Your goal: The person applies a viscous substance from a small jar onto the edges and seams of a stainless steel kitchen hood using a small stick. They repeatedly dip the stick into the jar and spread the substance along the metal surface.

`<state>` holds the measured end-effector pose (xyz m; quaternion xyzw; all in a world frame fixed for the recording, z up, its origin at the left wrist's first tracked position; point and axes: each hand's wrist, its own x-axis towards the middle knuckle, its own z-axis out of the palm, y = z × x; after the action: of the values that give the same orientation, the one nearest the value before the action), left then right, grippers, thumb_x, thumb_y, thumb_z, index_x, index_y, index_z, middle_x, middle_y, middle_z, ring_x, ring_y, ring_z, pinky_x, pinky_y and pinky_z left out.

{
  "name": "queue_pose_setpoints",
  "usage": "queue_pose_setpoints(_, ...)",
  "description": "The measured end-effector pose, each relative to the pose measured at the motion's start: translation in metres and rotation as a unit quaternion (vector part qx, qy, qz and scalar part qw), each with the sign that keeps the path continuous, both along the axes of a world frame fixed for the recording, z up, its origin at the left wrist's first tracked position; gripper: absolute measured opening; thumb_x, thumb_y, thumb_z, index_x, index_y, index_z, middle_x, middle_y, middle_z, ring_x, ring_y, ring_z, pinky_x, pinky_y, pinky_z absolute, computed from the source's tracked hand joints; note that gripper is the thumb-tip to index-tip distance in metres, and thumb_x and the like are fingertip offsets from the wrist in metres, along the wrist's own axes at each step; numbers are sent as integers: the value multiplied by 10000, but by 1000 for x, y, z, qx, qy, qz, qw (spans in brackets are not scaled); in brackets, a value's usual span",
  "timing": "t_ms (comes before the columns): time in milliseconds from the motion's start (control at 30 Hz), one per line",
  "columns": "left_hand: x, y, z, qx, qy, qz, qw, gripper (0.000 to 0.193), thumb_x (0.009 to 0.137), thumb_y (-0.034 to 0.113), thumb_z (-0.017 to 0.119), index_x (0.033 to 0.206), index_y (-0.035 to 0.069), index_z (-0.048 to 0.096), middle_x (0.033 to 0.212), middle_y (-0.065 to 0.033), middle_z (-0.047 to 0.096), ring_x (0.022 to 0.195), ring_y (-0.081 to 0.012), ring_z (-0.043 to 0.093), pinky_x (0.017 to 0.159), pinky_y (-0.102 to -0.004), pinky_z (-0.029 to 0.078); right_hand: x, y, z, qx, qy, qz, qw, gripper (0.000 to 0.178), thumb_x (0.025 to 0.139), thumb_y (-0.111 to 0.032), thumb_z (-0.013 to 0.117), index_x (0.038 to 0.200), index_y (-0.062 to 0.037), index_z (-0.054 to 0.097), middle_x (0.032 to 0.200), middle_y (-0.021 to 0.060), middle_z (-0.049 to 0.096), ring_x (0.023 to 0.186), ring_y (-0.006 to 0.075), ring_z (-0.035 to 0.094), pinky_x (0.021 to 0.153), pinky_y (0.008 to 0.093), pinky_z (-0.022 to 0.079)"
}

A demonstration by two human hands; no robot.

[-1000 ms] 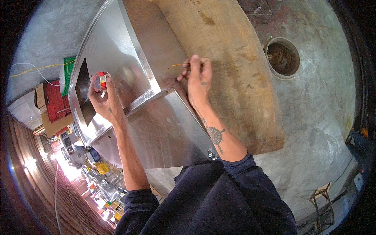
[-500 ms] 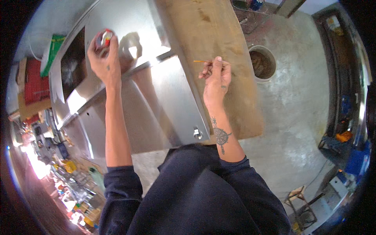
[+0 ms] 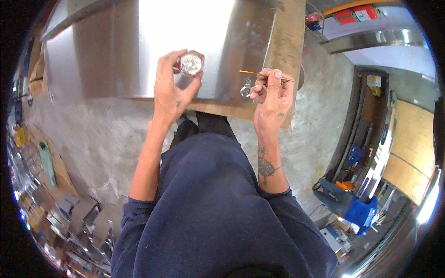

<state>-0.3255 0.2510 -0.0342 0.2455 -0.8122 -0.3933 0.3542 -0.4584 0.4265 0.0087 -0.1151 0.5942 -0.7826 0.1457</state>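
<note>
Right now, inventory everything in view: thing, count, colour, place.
Small round container: 1, pale top, in left hand
Thin stick: 1, orange-yellow, in right hand
Sheet metal: count unclear, silver, on wooden board
Metal latch: 1, silver, beside right hand
Wooden board: 1, brown, top centre-right
Red package: 1, red, upper right
Blue bag-like item: 1, blue, lower right
Green object: 1, pale green, left
Clutter: uncountable, mixed, lower left
Floor: 1, grey, below
Left hand: 1, bare, upper centre
Right hand: 1, bare, upper centre-right
Top: 1, dark blue, lower centre
</note>
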Motion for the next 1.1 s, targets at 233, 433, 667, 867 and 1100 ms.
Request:
queue_pose_setpoints(233, 60, 50, -3, 66, -33, -19, 997, 619, 850, 71, 862, 1419, 37, 619, 1367, -172, 635, 1177, -307, 663, 994, -406, 559, 29, 15, 14, 81, 124, 93, 985, 150, 1130, -180, 646, 1135, -33, 615, 1111, 75, 669, 811, 104, 600, 670, 258, 545)
queue_pose_setpoints(433, 45, 80, 2, 98, 5, -20, 995, 657, 834, 47, 850, 1443, 49, 602, 1407, -179, 607, 1236, -335, 648, 1030, -424, 565, 24, 4, 16, 206, 324, 203, 901, 203, 1047, -207, 766, 1068, -8, 729, 1202, 138, 616, 999, 210, 648, 779, 339, 575)
queue_pose_setpoints(667, -3, 123, 11, 128, 33, 35, 991, 680, 812, 65, 866, 1443, 65, 614, 1418, -150, 612, 1269, -300, 643, 1052, -411, 547, -32, 25, 24, 191, 361, 259, 875, 257, 1057, -229, 749, 1232, -48, 698, 1329, 125, 588, 1088, 194, 607, 871, 314, 545)
queue_pose_setpoints(867, -33, 168, 4, 164, 84, 161, 970, 619, 902, 75, 850, 1460, 40, 586, 1408, -97, 624, 1283, -214, 632, 1074, -382, 516, -120, 66, -19, 185, 276, 282, 900, 171, 1075, -132, 665, 1217, -36, 659, 1245, 144, 621, 1036, 262, 635, 898, 377, 531)
queue_pose_setpoints(1100, -8, 211, 8, 126, 67, 314, 939, 591, 887, 92, 874, 1421, 33, 626, 1358, -110, 646, 1225, -224, 665, 991, -372, 567, -140, 61, -84, 197, 574, 477, 636, 235, 962, -41, 724, 1194, -60, 692, 1234, 156, 639, 1153, 364, 610, 959, 479, 506)
